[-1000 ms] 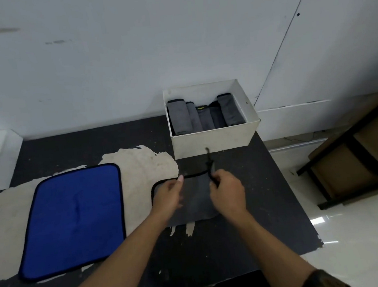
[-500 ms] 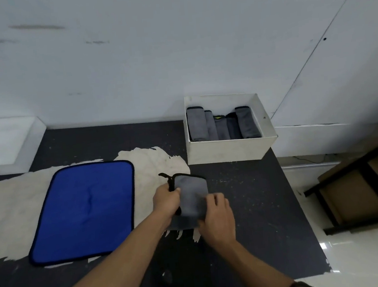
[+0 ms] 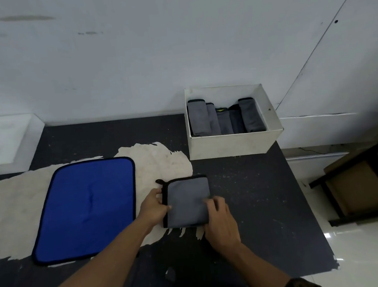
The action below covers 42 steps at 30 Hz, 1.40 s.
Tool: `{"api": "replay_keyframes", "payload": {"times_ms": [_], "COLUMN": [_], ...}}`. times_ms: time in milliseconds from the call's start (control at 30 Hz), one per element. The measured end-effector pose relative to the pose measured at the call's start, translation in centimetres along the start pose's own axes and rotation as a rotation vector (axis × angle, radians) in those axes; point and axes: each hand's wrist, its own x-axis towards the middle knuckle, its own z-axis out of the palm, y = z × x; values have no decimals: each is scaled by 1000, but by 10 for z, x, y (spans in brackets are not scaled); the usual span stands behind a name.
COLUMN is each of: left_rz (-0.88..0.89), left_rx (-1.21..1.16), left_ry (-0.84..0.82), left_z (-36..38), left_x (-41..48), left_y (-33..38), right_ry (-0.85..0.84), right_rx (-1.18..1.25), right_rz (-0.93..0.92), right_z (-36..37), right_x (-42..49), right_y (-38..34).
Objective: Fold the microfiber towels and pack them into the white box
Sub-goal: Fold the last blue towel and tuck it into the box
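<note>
Grey towel [image 3: 187, 200], folded, lies on the dark worktop [image 3: 257, 206] near you. Your left hand [image 3: 153, 206] pinches its left edge; your right hand [image 3: 221, 225] grips its right edge. Beside it lies a flat blue towel [image 3: 86, 207]. Behind, the white box [image 3: 229, 144] holds folded towels [image 3: 224, 119].

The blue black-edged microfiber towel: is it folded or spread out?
Spread out: the blue black-edged microfiber towel lies flat as one full rectangle, nothing folded over.

One open white cardboard box [image 3: 229, 144] holds five folded grey and dark microfibre towels [image 3: 198, 119] standing side by side, while the one black table [image 3: 257, 206] bears one flat blue black-edged microfibre towel [image 3: 86, 207] and one folded grey black-edged towel [image 3: 186, 200].
</note>
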Motion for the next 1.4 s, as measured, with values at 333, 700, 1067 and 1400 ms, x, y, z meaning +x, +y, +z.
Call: {"api": "replay_keyframes", "payload": {"times_ms": [333,700,1067,1400], "left_rz": [230,230,395,469], "left_rx": [294,350,673,1210], "left_ry": [146,197,441,77], "left_z": [9,10,20,20], "left_x": [-1,-4,-12,-1], "left_y": [-4,-8,-4,-38], "right_ry": [-73,-43,82,-217], "right_rx": [-102,-42,-35,-288], "right_rz": [-145,-255,-267,-166], "right_z": [-4,-5,-9,16], "right_x": [4,4,3,35], "right_y": [13,24,13,-3]}}
